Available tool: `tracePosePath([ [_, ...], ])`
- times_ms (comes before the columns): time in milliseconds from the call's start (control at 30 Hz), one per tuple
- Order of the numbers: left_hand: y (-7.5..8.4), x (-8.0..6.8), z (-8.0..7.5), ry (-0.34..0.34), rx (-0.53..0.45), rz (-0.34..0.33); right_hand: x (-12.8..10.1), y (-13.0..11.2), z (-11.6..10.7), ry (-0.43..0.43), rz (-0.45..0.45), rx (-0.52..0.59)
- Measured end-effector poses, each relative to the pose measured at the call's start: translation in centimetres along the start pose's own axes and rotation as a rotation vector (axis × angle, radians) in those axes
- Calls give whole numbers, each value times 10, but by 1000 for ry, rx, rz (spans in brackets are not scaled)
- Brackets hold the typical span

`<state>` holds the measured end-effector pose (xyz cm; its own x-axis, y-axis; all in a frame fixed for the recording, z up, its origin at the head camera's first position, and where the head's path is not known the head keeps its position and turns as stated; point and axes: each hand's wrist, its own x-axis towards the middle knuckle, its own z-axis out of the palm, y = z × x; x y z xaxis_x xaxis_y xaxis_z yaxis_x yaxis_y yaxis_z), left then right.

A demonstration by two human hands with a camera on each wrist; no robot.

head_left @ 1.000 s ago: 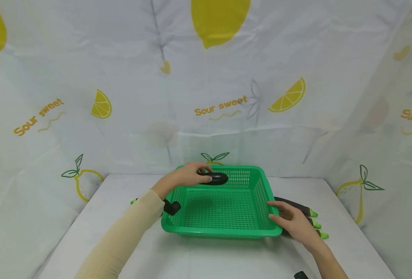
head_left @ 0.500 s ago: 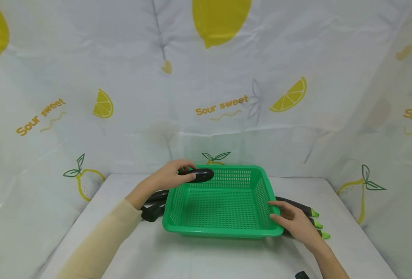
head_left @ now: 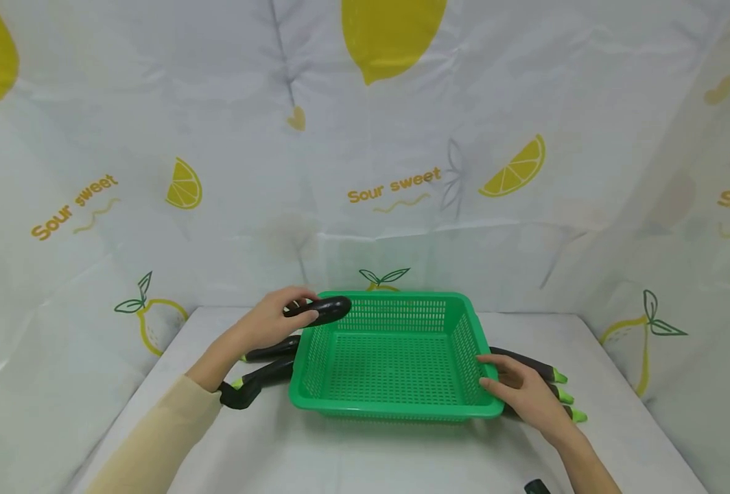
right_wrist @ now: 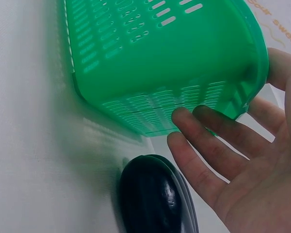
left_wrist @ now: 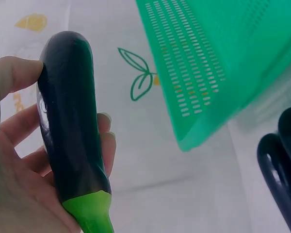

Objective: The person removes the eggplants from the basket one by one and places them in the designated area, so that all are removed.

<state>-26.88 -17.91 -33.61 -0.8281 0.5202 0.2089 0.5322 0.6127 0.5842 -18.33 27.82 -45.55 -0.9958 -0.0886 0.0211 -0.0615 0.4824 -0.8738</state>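
My left hand [head_left: 265, 324] grips a dark eggplant [head_left: 329, 310] above the left rim of a green perforated basket [head_left: 396, 411]. In the left wrist view this eggplant [left_wrist: 72, 121] shows its green stem towards the palm's heel, with thumb and fingers around its sides. At the basket's right side, my right hand [head_left: 525, 398] holds the rim, its thumb and a finger over the edge. The right wrist view shows the other fingers [right_wrist: 211, 153] loosely bent by the outer wall. Inside the basket only bare green mesh shows.
Two eggplants lie left of the basket, a rear one [head_left: 274, 349] and a front one [head_left: 271, 373]. Several more eggplants [head_left: 525, 361] lie on its right, partly hidden by my right hand. A white lemon-print sheet [head_left: 248, 171] rises behind the white table [head_left: 340, 460].
My left hand has carried the eggplant leftward, from above the basket's inside to its left rim. Two eggplants on the left have come into view. The right hand stays on the rim.
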Motion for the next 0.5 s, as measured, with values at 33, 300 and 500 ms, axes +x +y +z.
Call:
tracePosePath([
  [33, -3, -3, -1, 11, -4, -5, 0, 0, 0, 0, -1, -1],
  [300, -23, -24, -5, 92, -17, -54, 0, 1, -1, -9, -9, 5],
  [500, -34, -37, -8, 122, -21, -94, 0, 1, 0, -4, -7, 4],
])
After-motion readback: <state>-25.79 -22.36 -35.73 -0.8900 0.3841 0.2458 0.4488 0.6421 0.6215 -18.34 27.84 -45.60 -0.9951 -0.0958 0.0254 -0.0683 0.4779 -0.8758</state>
